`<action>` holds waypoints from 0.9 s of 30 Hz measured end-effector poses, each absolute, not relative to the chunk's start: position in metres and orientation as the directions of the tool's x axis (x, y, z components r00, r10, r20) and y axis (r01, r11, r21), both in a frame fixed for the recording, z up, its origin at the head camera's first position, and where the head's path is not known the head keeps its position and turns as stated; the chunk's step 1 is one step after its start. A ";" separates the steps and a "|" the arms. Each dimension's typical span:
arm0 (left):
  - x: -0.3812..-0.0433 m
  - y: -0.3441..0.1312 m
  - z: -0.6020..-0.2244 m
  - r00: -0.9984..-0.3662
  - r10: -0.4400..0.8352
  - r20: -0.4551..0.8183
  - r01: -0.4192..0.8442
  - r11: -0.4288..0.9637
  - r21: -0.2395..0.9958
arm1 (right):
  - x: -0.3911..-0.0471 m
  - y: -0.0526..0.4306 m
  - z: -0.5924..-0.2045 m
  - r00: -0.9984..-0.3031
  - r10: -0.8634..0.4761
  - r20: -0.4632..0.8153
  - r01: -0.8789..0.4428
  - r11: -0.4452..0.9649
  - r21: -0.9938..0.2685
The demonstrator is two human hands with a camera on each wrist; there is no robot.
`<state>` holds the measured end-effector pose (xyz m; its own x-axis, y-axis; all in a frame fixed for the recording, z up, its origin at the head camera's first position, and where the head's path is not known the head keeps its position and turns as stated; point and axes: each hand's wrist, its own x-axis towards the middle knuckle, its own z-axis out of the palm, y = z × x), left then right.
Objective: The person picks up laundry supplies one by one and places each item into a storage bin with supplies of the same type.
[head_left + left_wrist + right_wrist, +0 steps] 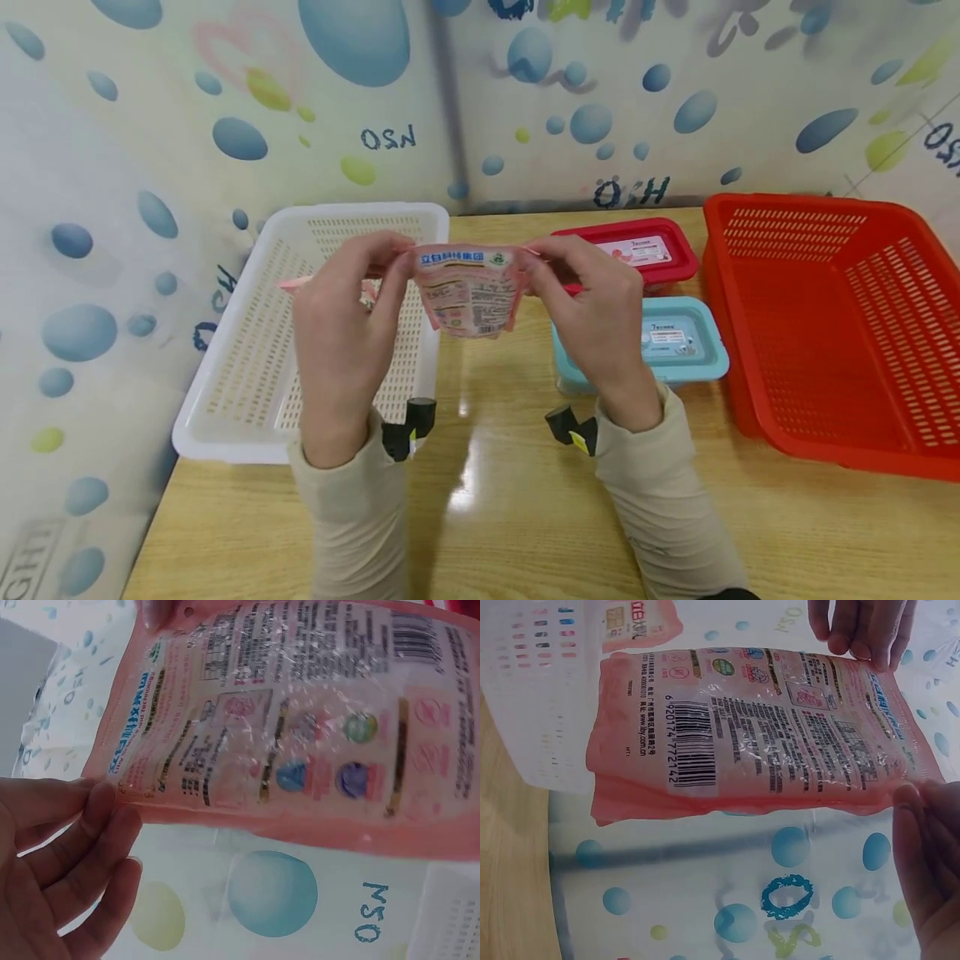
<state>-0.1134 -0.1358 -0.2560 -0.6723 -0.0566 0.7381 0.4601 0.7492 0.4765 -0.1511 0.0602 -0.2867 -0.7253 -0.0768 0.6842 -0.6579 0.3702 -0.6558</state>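
A pink plastic pouch [471, 296] with printed text hangs between both hands, raised above the table. My left hand [339, 333] pinches its top left corner between thumb and fingers. At the top right corner, my right hand [596, 321] pinches the edge the same way. The right wrist view shows a barcode near the bottom of the pouch [765, 739], with its printed back facing the camera. Part of another pink packet [296, 285] shows over the white basket, behind my left hand; in the right wrist view this packet [646, 621] shows beyond the basket's wall.
The white perforated basket [225, 454] stands on the left of the wooden table [517, 517]. A red basket [750, 392] stands on the right. Beside it sit a blue-lidded box [708, 354] and a red-lidded box [678, 258], partly behind my right hand. A patterned wall covering rises behind.
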 end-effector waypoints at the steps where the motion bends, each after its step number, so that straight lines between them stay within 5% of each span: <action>1: -0.113 -0.136 -0.257 -0.671 -0.048 0.740 0.461 0.755 0.467 | -0.151 0.060 -0.287 -0.727 -0.078 0.682 -0.656 0.370 -0.658; 27: -0.101 -0.156 -0.249 -0.665 -0.060 0.745 0.417 0.798 0.436 | -0.150 0.039 -0.286 -0.652 -0.117 0.749 -0.746 0.271 -0.608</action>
